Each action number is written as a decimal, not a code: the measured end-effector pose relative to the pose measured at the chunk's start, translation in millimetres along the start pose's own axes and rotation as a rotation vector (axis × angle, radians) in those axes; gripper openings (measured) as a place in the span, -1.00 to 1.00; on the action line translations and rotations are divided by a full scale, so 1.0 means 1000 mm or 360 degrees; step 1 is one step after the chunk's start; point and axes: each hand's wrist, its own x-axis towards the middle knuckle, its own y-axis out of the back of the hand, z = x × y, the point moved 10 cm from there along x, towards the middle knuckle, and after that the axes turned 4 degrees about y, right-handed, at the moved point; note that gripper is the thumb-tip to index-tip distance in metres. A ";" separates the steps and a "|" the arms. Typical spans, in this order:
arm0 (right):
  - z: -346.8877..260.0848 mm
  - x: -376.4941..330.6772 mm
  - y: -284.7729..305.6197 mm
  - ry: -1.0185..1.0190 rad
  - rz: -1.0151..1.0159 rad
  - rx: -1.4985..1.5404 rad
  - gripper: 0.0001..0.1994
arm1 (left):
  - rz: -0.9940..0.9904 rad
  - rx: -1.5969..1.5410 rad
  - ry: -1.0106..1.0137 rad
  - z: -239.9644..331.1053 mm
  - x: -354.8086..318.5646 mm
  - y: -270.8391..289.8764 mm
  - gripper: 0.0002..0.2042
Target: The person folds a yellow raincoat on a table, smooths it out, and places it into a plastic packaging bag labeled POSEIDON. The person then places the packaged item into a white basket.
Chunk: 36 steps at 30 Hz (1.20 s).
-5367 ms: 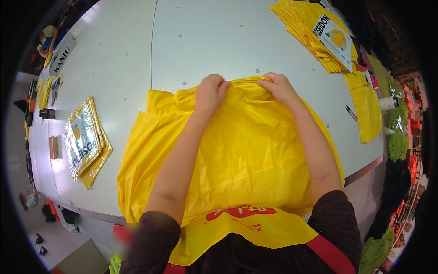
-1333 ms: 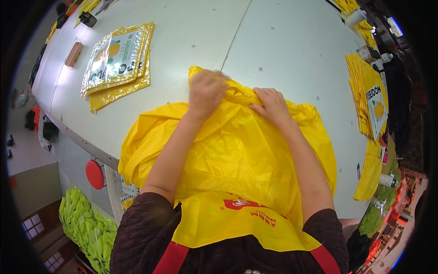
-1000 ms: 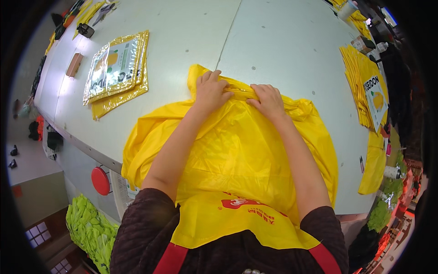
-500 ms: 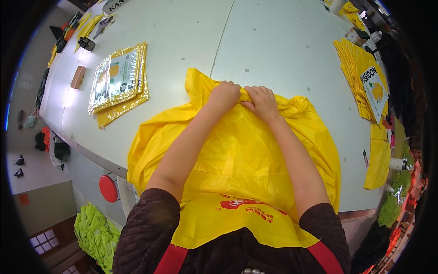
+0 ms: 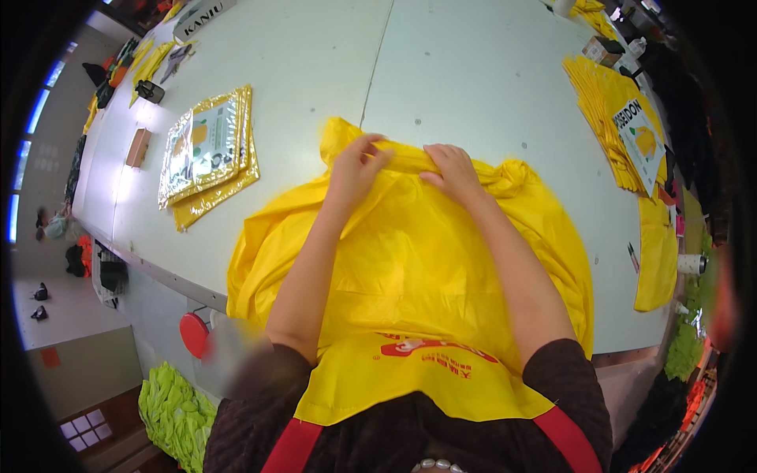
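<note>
A thin, shiny yellow garment [image 5: 402, 229] lies bunched across the table in front of me, its far edge rolled into a band. My left hand [image 5: 355, 172] is at the left part of that band, fingers parted and loosely curved over the cloth. To the right, my right hand [image 5: 455, 172] grips the band, thumb on the near side and fingers over the top. A twisted knot of the same cloth [image 5: 511, 178] sits just right of it. Nearest me hangs a yellow apron [image 5: 410, 386] with red straps and a red print.
Clear-wrapped yellow packs [image 5: 206, 154] lie at the left, near a small brown block [image 5: 138, 147] and a black container [image 5: 149, 91]. At the right are stacked folded yellow pieces [image 5: 603, 118] and a white spool [image 5: 691, 264]. A red stool [image 5: 194, 335] stands below the table's left edge.
My left hand has loosened from a closed grip and shifted left along the band, its fingers now parted. My right hand keeps nearly the same place. The view has shifted slightly.
</note>
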 end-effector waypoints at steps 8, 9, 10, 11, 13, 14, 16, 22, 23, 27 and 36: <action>-0.098 -0.026 0.106 -0.0421 -0.0214 0.1581 -0.77 | -0.2516 -0.1384 -0.1473 0.248 -0.280 0.020 -0.58; -0.136 -0.022 0.136 -0.0194 -0.0325 0.1778 -0.79 | -0.2533 -0.1310 -0.1529 0.251 -0.281 0.022 -0.58; -0.176 -0.018 0.164 0.0127 -0.0476 0.1865 -0.82 | -0.2548 -0.1248 -0.1568 0.252 -0.284 0.023 -0.57; -0.216 -0.019 0.195 0.0439 -0.0613 0.2019 -0.83 | -0.2567 -0.1193 -0.1605 0.252 -0.288 0.026 -0.57; -0.290 -0.027 0.251 0.0963 -0.0834 0.2572 -0.88 | -0.2543 -0.1274 -0.1360 0.255 -0.297 0.026 -0.58; -0.316 -0.037 0.272 0.1195 -0.1004 0.2863 -0.84 | -0.2527 -0.1327 -0.1239 0.254 -0.301 0.026 -0.59; -0.354 -0.069 0.287 0.1441 -0.1477 0.2858 -0.64 | -0.2455 -0.1168 -0.1300 0.253 -0.310 0.024 -0.65; -0.388 -0.083 0.282 0.1251 -0.1520 0.3169 -0.72 | -0.2217 -0.1044 -0.1561 0.261 -0.339 0.030 -0.69; -0.395 -0.089 0.270 0.1098 -0.1707 0.3186 -0.69 | -0.2114 -0.1036 -0.1563 0.254 -0.343 0.031 -0.66; -0.411 -0.088 0.252 0.0787 -0.1682 0.2543 -0.69 | -0.1653 -0.1137 -0.1352 0.237 -0.319 0.037 -0.47; -0.431 -0.135 0.224 0.1323 -0.1377 0.1203 -0.83 | -0.1237 -0.0897 -0.1797 0.273 -0.330 0.036 -0.56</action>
